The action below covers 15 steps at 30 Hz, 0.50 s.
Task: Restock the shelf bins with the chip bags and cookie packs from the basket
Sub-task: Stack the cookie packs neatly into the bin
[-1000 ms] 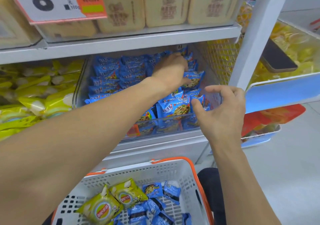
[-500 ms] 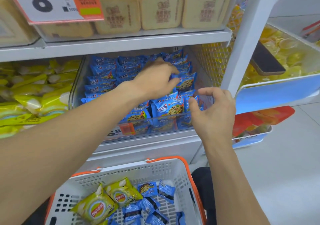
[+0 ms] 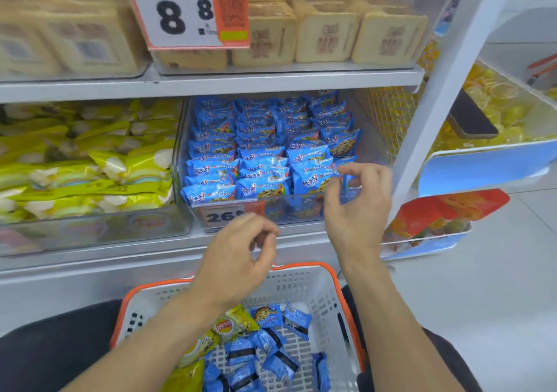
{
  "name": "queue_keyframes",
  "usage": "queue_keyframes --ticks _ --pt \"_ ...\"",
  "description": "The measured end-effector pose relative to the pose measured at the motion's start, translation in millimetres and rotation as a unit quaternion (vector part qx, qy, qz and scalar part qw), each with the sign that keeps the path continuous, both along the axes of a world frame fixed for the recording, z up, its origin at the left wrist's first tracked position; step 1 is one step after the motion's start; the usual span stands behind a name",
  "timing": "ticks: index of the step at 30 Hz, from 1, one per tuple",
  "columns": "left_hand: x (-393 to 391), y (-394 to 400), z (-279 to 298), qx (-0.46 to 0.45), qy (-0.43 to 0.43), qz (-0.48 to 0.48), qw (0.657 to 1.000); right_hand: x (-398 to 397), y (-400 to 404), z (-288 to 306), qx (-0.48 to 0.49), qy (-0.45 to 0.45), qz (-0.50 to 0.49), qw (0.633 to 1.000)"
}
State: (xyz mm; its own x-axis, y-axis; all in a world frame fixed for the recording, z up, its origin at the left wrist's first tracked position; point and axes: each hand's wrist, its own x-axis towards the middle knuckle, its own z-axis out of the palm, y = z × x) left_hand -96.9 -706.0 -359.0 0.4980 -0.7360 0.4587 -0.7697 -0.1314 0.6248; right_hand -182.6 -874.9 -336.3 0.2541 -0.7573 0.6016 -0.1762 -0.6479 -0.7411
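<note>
Both hands have pulled back from the bin since the earlier frames: your left hand [image 3: 238, 259], which was reaching deep among the blue packs, now hangs in front of the shelf edge above the basket [image 3: 337, 289], fingers loosely curled and holding nothing. Your right hand [image 3: 354, 208] hovers at the near right corner of the clear cookie bin [image 3: 304, 208], thumb and fingers bent toward each other; from this head view it looks empty, though the fingertips overlap a blue pack and a light touch cannot be ruled out.

Blue cookie packs [image 3: 262, 162] fill that bin in tidy rows, near to far. More blue cookie packs [image 3: 265, 352] lie jumbled in the basket below, with yellow chip bags [image 3: 232, 325] on its left side. Yellow chip stock [image 3: 90, 162] fills the bin to the left.

Expect both goods to be light, with slick film wrappers. Chip bags are likely puffy and crush easily, so pinch the crimped top seam. Cookie packs are probably firmer but breakable; take them flat across the short edges rather than squeezing the middle.
</note>
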Motion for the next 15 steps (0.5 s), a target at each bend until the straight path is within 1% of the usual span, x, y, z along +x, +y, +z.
queue_keyframes --ticks 3,5,7,8,9,10,11,12,13,14,15 --pt "-4.3 30.6 -40.9 0.088 0.05 0.019 0.995 11.8 34.3 -17.5 -0.032 0.035 0.104 0.993" --pt "-2.6 51.5 -70.5 0.152 0.075 0.03 0.985 17.5 61.5 -39.2 -0.031 0.081 0.172 0.981" --pt "0.7 75.9 -101.3 0.23 0.096 0.035 0.968 21.5 88.1 -68.3 -0.017 0.147 0.239 0.96" --pt "1.7 89.7 -117.1 0.285 0.102 0.035 0.952 22.5 100.8 -85.0 -0.009 0.192 0.276 0.942" --pt "1.8 104.2 -133.3 0.351 0.106 0.032 0.93 22.2 113.3 -101.9 0.001 0.242 0.313 0.918" --pt "1.3 117.8 -148.3 0.423 0.099 0.026 0.9 21.6 124.5 -118.9 0.014 0.296 0.35 0.889" --pt "-1.8 131.8 -161.8 0.496 0.094 0.017 0.863 19.4 135.7 -136.5 0.032 0.346 0.382 0.856" --pt "-5.6 144.6 -173.6 0.548 0.098 0.009 0.831 17.0 145.4 -153.1 0.049 0.388 0.402 0.828" --pt "-9.8 155.5 -183.0 0.578 0.108 0.006 0.809 14.0 154.6 -168.1 0.064 0.423 0.411 0.805" --pt "-14.2 164.5 -190.8 0.592 0.119 0.005 0.797 9.7 163.0 -186.1 0.084 0.454 0.413 0.785" --pt "-17.8 172.2 -197.0 0.595 0.129 0.004 0.793 4.8 170.8 -205.0 0.109 0.485 0.413 0.763"
